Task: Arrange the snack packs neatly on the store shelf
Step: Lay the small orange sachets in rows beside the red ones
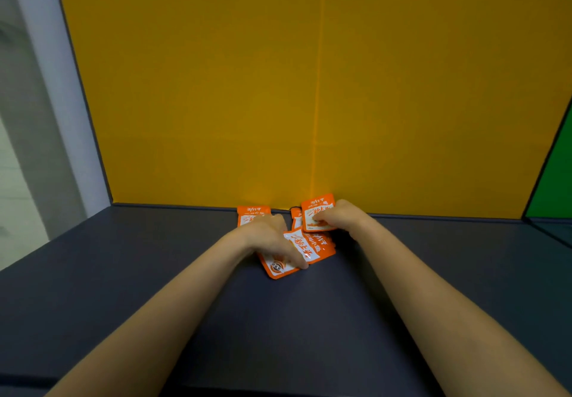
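Observation:
Several small orange-and-white snack packs lie near the back of a dark grey shelf point(154, 272). One pack point(252, 214) stands against the orange back wall, partly hidden by my left hand point(269, 235). My left hand presses on two overlapping packs lying flat: one point(278, 268) at the front and one point(315, 246) tilted beside it. My right hand point(337, 215) pinches an upright pack point(318, 210) by its right side, close to the back wall. Another pack point(296, 215) peeks out between the two hands.
An orange back panel point(309, 87) rises behind the shelf. A green panel point(557, 180) shows at the right and a grey-white post point(46, 87) at the left. Bare shelf surface stretches to both sides and toward me.

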### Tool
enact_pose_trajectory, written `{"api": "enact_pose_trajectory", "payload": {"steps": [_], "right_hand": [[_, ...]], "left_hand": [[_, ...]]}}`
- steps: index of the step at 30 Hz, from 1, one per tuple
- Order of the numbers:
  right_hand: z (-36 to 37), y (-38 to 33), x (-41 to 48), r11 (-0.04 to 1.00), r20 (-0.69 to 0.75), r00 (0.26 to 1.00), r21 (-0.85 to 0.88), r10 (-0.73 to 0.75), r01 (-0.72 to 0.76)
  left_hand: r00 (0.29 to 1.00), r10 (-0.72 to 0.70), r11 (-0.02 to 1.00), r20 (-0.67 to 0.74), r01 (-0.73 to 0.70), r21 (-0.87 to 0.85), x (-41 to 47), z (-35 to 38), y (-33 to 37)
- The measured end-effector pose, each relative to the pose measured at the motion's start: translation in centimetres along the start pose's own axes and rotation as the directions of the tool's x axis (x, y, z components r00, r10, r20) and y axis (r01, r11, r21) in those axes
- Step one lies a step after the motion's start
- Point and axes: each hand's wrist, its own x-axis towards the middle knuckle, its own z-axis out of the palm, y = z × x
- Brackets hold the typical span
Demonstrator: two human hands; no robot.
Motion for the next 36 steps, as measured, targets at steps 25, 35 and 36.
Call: {"api": "enact_pose_trajectory", "payload": {"steps": [25, 35, 36], "right_hand": [[0.3, -1.6, -1.1, 0.994, 0.054, 0.998, -0.107, 0.035, -0.029], [-1.4, 0.4, -2.1, 1.000, 0.089, 0.996, 0.021, 0.002, -0.004], [-1.6, 0.6, -2.3, 0.999, 0.084, 0.996, 0.036, -0.004, 0.001]], "left_hand": [[0.990, -0.002, 0.925, 0.141, 0.055, -0.376, -3.4, -0.6, -1.5], [0.993, -0.079, 0.716, -0.083, -0.002, -0.698, -4.7, -2.7, -7.0], [0.988, -0.118, 0.698, -0.101, 0.010, -0.716, -3.9, -2.5, -6.8]]}}
